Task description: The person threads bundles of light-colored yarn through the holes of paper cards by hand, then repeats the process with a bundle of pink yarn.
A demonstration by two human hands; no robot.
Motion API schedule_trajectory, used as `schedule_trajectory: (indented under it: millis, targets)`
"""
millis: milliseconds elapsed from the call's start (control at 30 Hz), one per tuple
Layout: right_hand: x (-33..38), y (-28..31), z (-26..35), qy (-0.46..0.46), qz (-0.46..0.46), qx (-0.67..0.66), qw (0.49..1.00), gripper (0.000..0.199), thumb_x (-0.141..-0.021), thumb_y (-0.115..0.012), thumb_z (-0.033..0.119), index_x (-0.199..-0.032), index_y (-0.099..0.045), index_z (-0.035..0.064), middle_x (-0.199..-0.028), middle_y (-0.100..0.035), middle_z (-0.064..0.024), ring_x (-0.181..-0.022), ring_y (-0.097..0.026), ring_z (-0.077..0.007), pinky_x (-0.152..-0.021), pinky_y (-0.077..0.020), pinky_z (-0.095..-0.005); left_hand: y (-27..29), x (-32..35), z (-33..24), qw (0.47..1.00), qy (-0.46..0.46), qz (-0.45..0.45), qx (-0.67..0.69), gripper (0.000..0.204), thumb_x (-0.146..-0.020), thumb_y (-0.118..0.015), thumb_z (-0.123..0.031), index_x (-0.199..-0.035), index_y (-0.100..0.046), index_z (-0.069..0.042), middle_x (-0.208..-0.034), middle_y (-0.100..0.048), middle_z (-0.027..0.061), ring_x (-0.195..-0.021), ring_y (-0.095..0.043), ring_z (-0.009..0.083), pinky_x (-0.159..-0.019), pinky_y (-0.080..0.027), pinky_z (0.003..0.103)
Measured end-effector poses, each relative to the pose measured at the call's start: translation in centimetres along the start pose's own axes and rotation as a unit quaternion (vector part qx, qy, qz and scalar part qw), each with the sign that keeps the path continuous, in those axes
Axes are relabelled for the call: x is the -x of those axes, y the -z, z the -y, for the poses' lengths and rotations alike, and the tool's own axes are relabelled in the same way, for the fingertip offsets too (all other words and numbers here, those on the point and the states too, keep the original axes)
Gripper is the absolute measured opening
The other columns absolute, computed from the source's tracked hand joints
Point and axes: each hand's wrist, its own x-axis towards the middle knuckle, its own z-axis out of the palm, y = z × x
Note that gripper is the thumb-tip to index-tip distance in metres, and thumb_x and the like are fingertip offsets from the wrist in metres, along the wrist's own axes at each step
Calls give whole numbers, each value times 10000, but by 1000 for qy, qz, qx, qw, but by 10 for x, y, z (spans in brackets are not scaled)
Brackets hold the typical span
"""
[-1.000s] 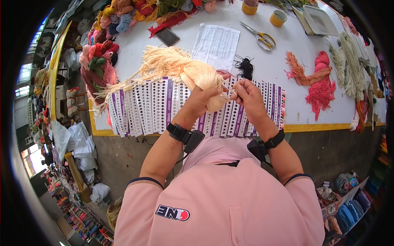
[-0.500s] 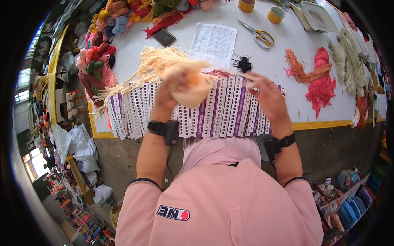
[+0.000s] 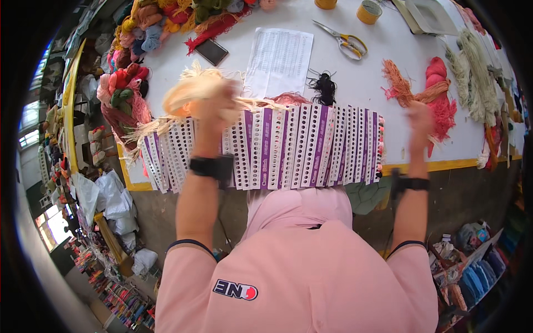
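While the left hand point(image 3: 217, 106) grips a bundle of pale yellow yarn point(image 3: 191, 94) with closed fingers, it is raised above the left end of a row of purple and white punched cards point(image 3: 277, 147) on the white table point(image 3: 366, 83). Blurred, the right hand point(image 3: 420, 119) is lifted near the red yarn point(image 3: 441, 105); whether its fingers pinch anything I cannot tell.

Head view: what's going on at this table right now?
A person in a pink top works over a row of white and purple perforated cards at the table's near edge. The left hand grips a bundle of pale peach yarn above the cards. The right hand is raised near the red yarn, blurred.
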Motion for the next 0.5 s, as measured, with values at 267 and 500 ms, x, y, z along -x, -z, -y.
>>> schedule_trajectory:
  millis: [267, 500]
  targets:
    - [29, -178, 16, -60, 341, 45, 937, 111, -924, -562, 140, -903, -590, 35, -641, -653, -75, -606, -658, -158, -596, -513, -305, -92, -20, 119, 967, 110, -43, -226, 128, -801, -633, -42, -906, -678, 15, -747, -664, 71, -549, -553, 121, -473, -452, 261]
    - [19, -187, 10, -34, 388, 75, 918, 121, -914, -566, 147, -895, -586, 29, -666, -651, -147, -627, -670, -271, -606, -514, -369, -95, -27, 121, 922, 141, 25, -361, 165, -821, -629, -17, -977, -669, 22, -773, -644, 43, -562, -541, 107, -486, -440, 248]
